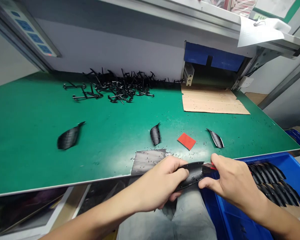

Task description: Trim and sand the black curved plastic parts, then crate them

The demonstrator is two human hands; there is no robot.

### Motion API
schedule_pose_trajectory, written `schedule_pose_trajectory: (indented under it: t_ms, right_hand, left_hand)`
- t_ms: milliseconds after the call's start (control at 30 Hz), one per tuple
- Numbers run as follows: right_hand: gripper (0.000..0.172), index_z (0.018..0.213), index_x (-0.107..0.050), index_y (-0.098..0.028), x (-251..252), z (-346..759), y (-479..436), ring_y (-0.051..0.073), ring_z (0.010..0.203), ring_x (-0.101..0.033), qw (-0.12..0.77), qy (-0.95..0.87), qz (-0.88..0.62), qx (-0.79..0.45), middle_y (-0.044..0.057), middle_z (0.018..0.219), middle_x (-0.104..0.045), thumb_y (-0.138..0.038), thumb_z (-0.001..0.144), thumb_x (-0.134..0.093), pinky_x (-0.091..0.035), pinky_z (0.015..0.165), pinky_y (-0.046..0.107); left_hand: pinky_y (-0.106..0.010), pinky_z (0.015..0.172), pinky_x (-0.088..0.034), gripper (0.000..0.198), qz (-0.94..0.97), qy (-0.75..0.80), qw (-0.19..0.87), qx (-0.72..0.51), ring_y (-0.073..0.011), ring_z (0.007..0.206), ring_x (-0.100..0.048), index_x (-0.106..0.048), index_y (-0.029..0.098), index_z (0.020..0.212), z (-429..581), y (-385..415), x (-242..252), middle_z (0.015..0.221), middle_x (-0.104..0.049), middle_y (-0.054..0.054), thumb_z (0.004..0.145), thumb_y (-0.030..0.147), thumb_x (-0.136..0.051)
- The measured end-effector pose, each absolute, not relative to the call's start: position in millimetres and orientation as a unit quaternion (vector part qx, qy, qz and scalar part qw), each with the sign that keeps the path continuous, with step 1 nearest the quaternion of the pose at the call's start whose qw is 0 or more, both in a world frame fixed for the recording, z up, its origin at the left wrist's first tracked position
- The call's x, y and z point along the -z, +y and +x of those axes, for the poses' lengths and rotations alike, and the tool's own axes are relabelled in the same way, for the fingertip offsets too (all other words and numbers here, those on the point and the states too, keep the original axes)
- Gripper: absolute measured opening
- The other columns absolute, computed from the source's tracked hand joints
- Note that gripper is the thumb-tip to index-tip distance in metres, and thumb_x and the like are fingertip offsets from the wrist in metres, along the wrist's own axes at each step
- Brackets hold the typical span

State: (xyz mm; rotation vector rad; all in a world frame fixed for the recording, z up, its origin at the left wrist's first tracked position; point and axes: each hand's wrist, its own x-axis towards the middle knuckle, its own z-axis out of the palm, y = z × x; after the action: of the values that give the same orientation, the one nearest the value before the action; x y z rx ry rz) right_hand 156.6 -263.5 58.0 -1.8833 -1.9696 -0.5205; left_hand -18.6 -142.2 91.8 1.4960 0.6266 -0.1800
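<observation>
My left hand (166, 180) grips a curved black plastic shell (193, 175), its thumb pressed on the hollow inner face. Closed around a small red-handled tool (209, 166), my right hand (230, 176) is at the shell's right end. The tool's tip meets or overlaps that end; its exact kind is partly hidden by my fingers. Both hands are above my lap, at the table's front edge. Similar black shells lie on the green table: one at left (68, 137), one in the middle (155, 135) and one at right (215, 138).
A pile of thin black plastic pieces (122, 86) lies at the back. Black bits dot the green table (102, 126), near a red rectangle (187, 141), a grey sheet (148, 160) and a cardboard sheet (212, 100). A blue bin (236, 213) at right holds stacked black shells (270, 173).
</observation>
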Motion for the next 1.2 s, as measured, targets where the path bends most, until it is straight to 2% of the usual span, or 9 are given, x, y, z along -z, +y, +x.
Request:
schedule_pose_trajectory:
  t_ms: [167,300,400,533,667,767,900,1067,1200]
  right_hand:
    - [0.086,0.063,-0.056,-0.019,-42,158,-265,0.016,0.039,-0.053,0.129,-0.712,-0.676,0.142,0.002,0.046,-0.053,-0.080,0.094,-0.004,-0.018,0.045,0.032]
    - [0.095,0.066,-0.061,-0.018,-31,161,-267,0.019,0.043,-0.056,0.068,-0.730,-0.680,-0.001,0.006,0.053,-0.061,-0.086,0.087,0.002,-0.014,0.049,0.033]
    - [0.089,0.071,-0.063,-0.017,-36,173,-270,0.018,0.053,-0.056,0.046,-0.718,-0.679,-0.146,0.007,0.064,-0.065,-0.091,0.086,-0.015,-0.017,0.053,0.031]
    - [0.073,0.059,-0.050,-0.019,-45,188,-279,0.012,0.050,-0.039,0.165,-0.635,-0.688,-0.311,-0.002,0.052,-0.048,-0.089,0.078,-0.052,-0.020,0.050,0.027]
    - [0.044,0.090,-0.067,-0.017,-38,181,-280,0.011,0.053,-0.041,0.362,-0.542,-0.657,-0.378,-0.002,0.067,-0.059,-0.061,0.086,-0.066,-0.030,0.050,0.023]
    - [0.029,0.086,-0.071,-0.018,-30,189,-271,0.012,0.053,-0.045,0.381,-0.535,-0.688,-0.309,-0.001,0.065,-0.061,-0.046,0.085,-0.064,-0.034,0.051,0.024]
    - [0.034,0.083,-0.070,-0.018,-22,254,-260,0.020,0.065,-0.061,0.385,-0.394,-0.833,-0.047,0.006,0.074,-0.070,-0.050,0.083,-0.058,-0.043,0.062,0.029]
    - [0.030,0.069,-0.065,-0.019,-4,319,-258,0.024,0.065,-0.065,0.324,-0.345,-0.881,0.003,0.006,0.062,-0.066,-0.045,0.081,-0.059,-0.044,0.069,0.033]
    - [0.038,0.091,-0.068,-0.017,11,329,-250,0.023,0.069,-0.064,0.274,-0.374,-0.886,-0.003,0.005,0.073,-0.068,-0.054,0.087,-0.060,-0.046,0.071,0.033]
  left_hand:
    - [-0.021,0.045,-0.032,0.024,0.738,0.296,0.603,0.068,-0.0103,0.048,-0.042,-0.054,0.018,0.072,-24,-144,-93,0.052,-0.045,0.004,0.084,0.029,-0.038]
    - [-0.025,0.051,-0.032,0.028,0.813,0.263,0.517,0.044,-0.0130,0.055,-0.047,-0.060,0.017,0.078,-23,-148,-94,0.060,-0.050,0.002,0.085,0.027,-0.035]
    - [-0.026,0.053,-0.032,0.030,0.833,0.247,0.491,0.057,-0.0143,0.057,-0.047,-0.060,0.017,0.076,-22,-149,-94,0.060,-0.053,0.000,0.086,0.027,-0.034]
    - [-0.026,0.054,-0.032,0.029,0.835,0.262,0.479,0.065,-0.0147,0.058,-0.049,-0.060,0.017,0.076,-20,-147,-91,0.061,-0.054,0.000,0.087,0.027,-0.035]
    - [-0.027,0.052,-0.031,0.028,0.843,0.235,0.474,0.097,-0.0142,0.057,-0.048,-0.058,0.018,0.070,-8,-144,-82,0.060,-0.054,0.001,0.087,0.027,-0.037]
    - [-0.029,0.066,-0.043,0.028,0.876,0.218,0.430,0.005,-0.0183,0.072,-0.059,-0.065,0.019,0.088,-1,-134,-74,0.077,-0.066,-0.003,0.089,0.033,-0.041]
    - [-0.038,0.088,-0.050,0.044,0.871,0.300,0.259,-0.290,-0.0249,0.098,-0.063,-0.060,0.018,0.119,-14,-116,-63,0.114,-0.068,-0.010,0.090,0.049,-0.049]
    - [-0.028,0.072,-0.056,0.035,0.878,0.288,0.247,-0.291,-0.0204,0.091,-0.067,-0.062,0.024,0.116,-43,-118,-37,0.116,-0.068,-0.006,0.094,0.050,-0.051]
    - [-0.020,0.057,-0.054,0.034,0.883,0.276,0.264,-0.272,-0.0199,0.098,-0.068,-0.060,0.029,0.122,-52,-126,-23,0.126,-0.065,-0.005,0.095,0.048,-0.052]
